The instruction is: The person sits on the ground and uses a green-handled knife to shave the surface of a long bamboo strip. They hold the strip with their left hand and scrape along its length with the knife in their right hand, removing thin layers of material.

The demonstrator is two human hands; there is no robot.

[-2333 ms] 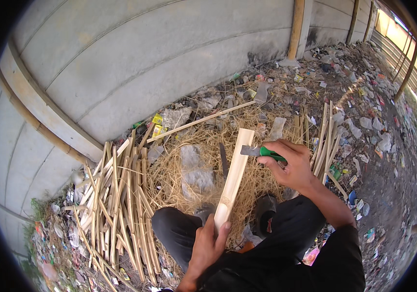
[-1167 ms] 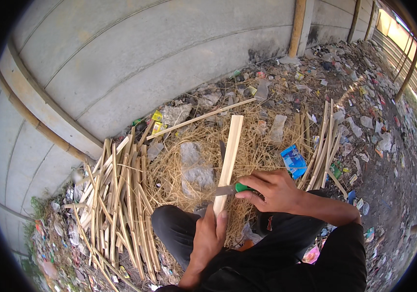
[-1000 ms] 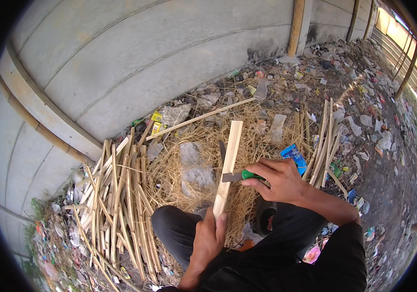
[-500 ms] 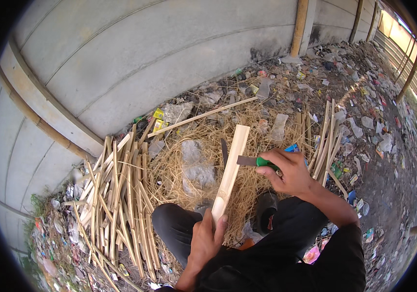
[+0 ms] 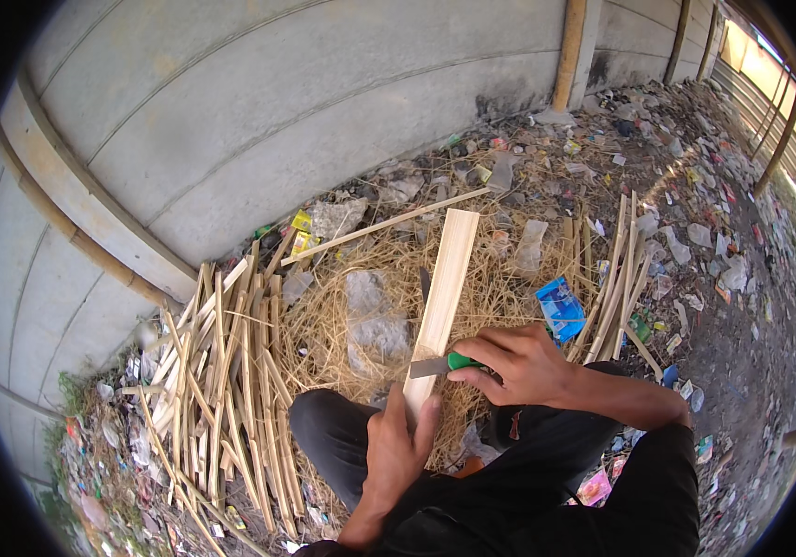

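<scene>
Fingers (image 5: 398,436) of our left hand (image 5: 396,457) curl around the near end of a flat bamboo slat (image 5: 441,299), gripping it from below with the thumb laid up along its right edge. Our right hand (image 5: 518,365) is closed around the green handle of a knife (image 5: 442,364), whose short grey blade lies crosswise against the right edge of the slat, just above our left thumb. We hold the slat with its long axis running away from us, from our lap toward the grey concrete wall (image 5: 258,130), leaning a little to the right at its far end, which is cut square and points up over a bed of dry straw-like shavings (image 5: 342,316). The slat is pale and clean on its upper face and sits above our black trousers (image 5: 546,483) at its near end; whether it touches the shavings farther out we cannot tell. To our left, on the ground by the foot of the wall, lies a loose pile of thin bamboo strips (image 5: 221,371), most of them running roughly parallel to the slat. To our right a smaller bundle of strips (image 5: 616,269) stands at a slight lean, with a blue wrapper (image 5: 560,309) just beside it. One long thin stick (image 5: 388,226) lies across the far edge of the shavings, touching the top of the slat in this view.
</scene>
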